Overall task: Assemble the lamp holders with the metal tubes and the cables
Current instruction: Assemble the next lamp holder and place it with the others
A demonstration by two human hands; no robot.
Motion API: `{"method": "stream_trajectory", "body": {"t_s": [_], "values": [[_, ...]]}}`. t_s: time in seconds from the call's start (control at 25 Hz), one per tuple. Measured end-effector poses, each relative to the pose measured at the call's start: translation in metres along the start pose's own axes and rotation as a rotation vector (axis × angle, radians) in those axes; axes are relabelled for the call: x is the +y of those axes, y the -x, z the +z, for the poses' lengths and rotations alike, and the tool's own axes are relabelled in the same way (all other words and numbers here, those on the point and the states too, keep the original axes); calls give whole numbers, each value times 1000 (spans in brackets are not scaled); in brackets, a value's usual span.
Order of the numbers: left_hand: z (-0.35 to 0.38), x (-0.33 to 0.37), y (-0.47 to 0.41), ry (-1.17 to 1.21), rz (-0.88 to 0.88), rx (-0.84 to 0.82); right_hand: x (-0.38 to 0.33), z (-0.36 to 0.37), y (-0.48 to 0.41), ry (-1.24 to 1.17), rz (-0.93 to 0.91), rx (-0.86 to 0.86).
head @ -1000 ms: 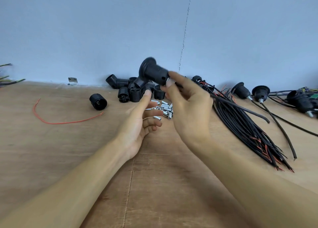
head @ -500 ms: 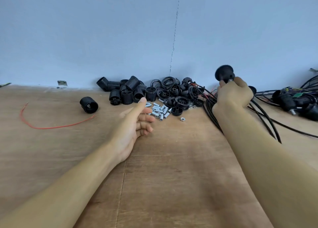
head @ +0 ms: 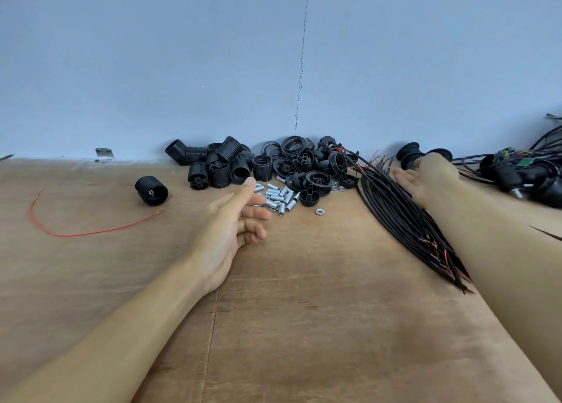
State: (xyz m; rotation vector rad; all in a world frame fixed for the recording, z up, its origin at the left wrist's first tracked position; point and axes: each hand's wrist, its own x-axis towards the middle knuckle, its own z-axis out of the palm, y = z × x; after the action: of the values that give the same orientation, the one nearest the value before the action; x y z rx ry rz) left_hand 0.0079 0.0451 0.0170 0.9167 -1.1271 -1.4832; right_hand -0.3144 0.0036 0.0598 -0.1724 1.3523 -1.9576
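Bench (head: 304, 326): left hand (head: 226, 229) and right hand (head: 425, 177) are held open, nothing gripped. One metal tube (head: 281, 209) beyond left fingertips (head: 265, 215) should be pinched singly.

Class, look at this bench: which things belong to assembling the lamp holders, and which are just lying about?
For the job:
- lamp holders
- metal tubes
- cables

Lying about:
- red wire
- bracket by the wall
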Motion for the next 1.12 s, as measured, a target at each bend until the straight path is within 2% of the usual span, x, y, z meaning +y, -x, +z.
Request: {"method": "stream_trajectory", "body": {"t_s": [0.04, 0.12, 0.2, 0.32, 0.4, 0.6, 0.8, 1.0, 1.12], "values": [[0, -1, 0, -11, 2, -1, 4, 2, 6, 123, -98, -6], [1, -3, -1, -37, 12, 8, 21, 12, 25, 519, -414, 11], [1, -5, -2, -63, 24, 24, 43, 22, 44, 788, -659, -122], [-2, -8, -3, -101, 44, 26, 73, 29, 55, 1011, -772, -374], [-2, -11, -5, -118, 58, 25, 88, 30, 53, 1143, -812, -447], [-2, -15, -7, -175, 86, 20, 94, 27, 50, 1168, -858, -461], [-2, -14, -5, -219, 113, 8, 89, 24, 55, 966, -944, -318], [-1, -15, -3, -287, 144, -18, 88, 18, 53, 1042, -843, -339], [-2, -16, -3, -299, 148, -20, 87, 17, 56, 1068, -847, -308]]}}
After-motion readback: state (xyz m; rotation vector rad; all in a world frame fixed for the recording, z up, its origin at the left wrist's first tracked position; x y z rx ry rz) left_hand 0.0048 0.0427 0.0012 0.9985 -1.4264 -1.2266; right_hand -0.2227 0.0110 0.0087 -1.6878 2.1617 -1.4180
